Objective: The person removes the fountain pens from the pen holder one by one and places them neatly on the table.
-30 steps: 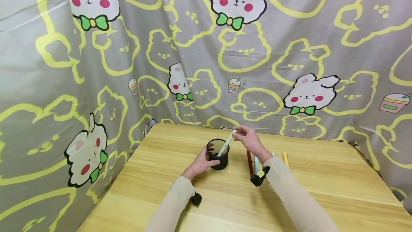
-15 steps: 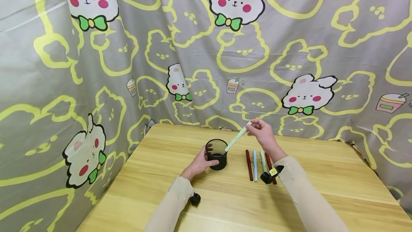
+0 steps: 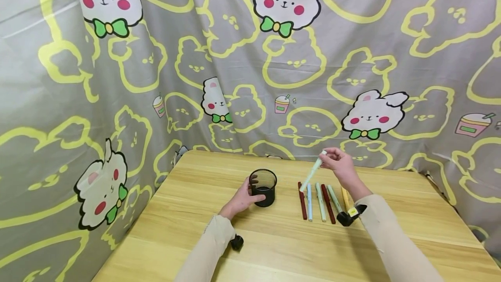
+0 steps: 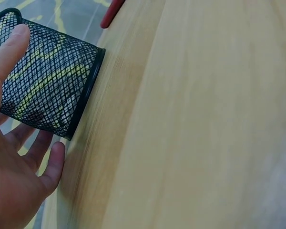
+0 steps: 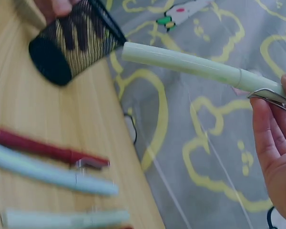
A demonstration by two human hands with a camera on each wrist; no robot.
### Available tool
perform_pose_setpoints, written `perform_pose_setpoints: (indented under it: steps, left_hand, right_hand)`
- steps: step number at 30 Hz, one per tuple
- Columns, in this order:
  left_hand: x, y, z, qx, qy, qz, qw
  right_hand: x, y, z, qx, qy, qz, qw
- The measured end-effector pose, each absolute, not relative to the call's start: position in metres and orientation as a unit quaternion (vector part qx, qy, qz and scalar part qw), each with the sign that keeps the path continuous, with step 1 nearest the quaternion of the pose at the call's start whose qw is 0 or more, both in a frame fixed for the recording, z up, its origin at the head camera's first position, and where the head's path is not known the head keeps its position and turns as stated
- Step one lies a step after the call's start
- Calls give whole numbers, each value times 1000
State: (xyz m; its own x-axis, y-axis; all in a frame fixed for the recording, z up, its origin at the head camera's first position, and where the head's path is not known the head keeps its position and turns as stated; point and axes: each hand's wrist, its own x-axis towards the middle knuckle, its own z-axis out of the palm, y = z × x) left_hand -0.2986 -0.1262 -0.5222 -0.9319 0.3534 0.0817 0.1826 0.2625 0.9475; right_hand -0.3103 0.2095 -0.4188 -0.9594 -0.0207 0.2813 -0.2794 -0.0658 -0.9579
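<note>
My left hand [image 3: 242,198] holds a black mesh pen holder [image 3: 266,198] upright on the table, thumb on the near side and fingers around the back. In the left wrist view the thumb lies over the mesh of the pen holder [image 4: 52,81]. Right of it, my right hand [image 3: 341,168] pinches a pale green pen [image 3: 312,174] by its clip end. That pen slants down to the left, its lower end over the far end of a dark red pen [image 3: 302,206]. In the right wrist view, fingers grip the pale green pen [image 5: 181,63] beside its metal clip.
Beside the dark red pen lie a light blue pen [image 3: 309,203], a pale green one [image 3: 321,203], another dark red one [image 3: 328,204], a further green one [image 3: 334,198] and a yellow one [image 3: 345,197]. A patterned curtain [image 3: 242,64] hangs behind the wooden table [image 3: 285,251].
My right hand has drawn the pale green pen out of the pen holder and carried it right, over the row of pens. My left hand stays around the pen holder.
</note>
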Motion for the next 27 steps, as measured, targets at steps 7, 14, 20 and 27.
perform_pose_setpoints:
  steps: [7, 14, 20, 27]
  left_hand:
    - [-297, -127, -522, 168, 792, 582, 72]
    - [-294, -126, -517, 169, 790, 584, 75]
    - [-295, -127, -517, 169, 783, 594, 80]
    - [-298, -126, -519, 169, 793, 580, 75]
  right_hand:
    - [-303, 241, -428, 107, -719, 679, 102]
    - [-299, 271, -440, 103, -767, 623, 113]
    - [-297, 293, -448, 94, -808, 572, 105]
    - [-295, 315, -456, 64, -837, 539, 62]
